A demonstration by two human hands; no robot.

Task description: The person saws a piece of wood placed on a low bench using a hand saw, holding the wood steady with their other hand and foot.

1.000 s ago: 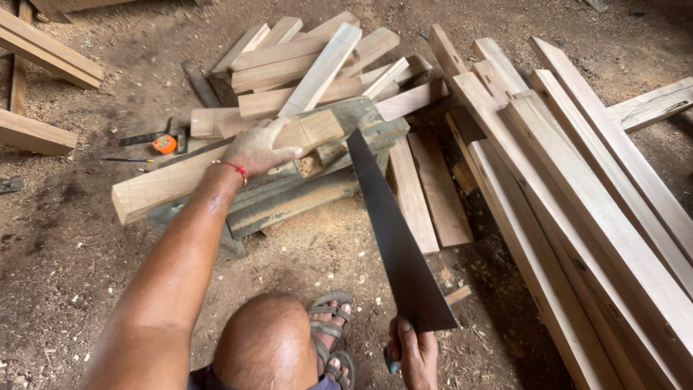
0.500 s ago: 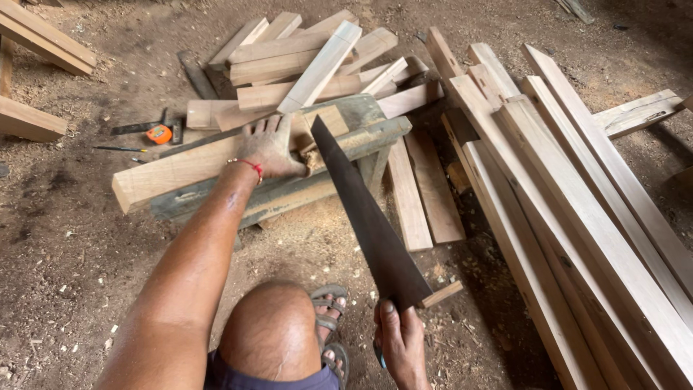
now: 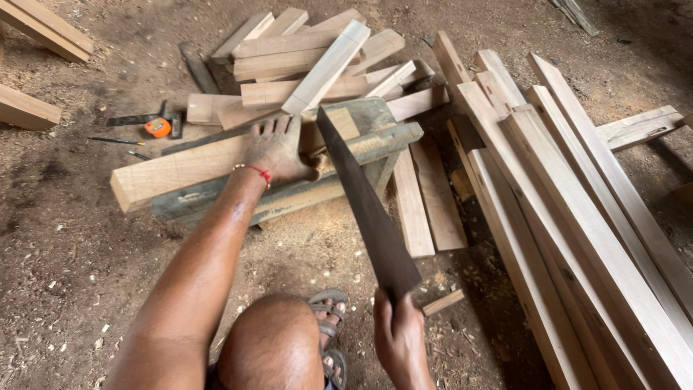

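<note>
My left hand (image 3: 278, 149) presses flat on a pale wooden plank (image 3: 180, 170) that lies across a low, weathered sawhorse (image 3: 361, 144). A red thread circles that wrist. My right hand (image 3: 399, 338) grips the handle of a dark handsaw (image 3: 364, 206), low near my knee. The blade slants up and away, and its far end meets the plank just right of my left thumb. My knee and sandalled foot (image 3: 328, 332) sit below the sawhorse.
Short cut wood blocks (image 3: 317, 54) are heaped behind the sawhorse. Long planks (image 3: 577, 217) lie stacked on the right. An orange tape measure (image 3: 157, 127), a square and a pencil (image 3: 112, 141) lie on the sawdust-covered dirt floor at the left. More timber (image 3: 29, 108) lies far left.
The saw has been drawn back toward me, and my right hand now sits lower and nearer my knee. My left hand stays pressed on the plank. The view has shifted slightly.
</note>
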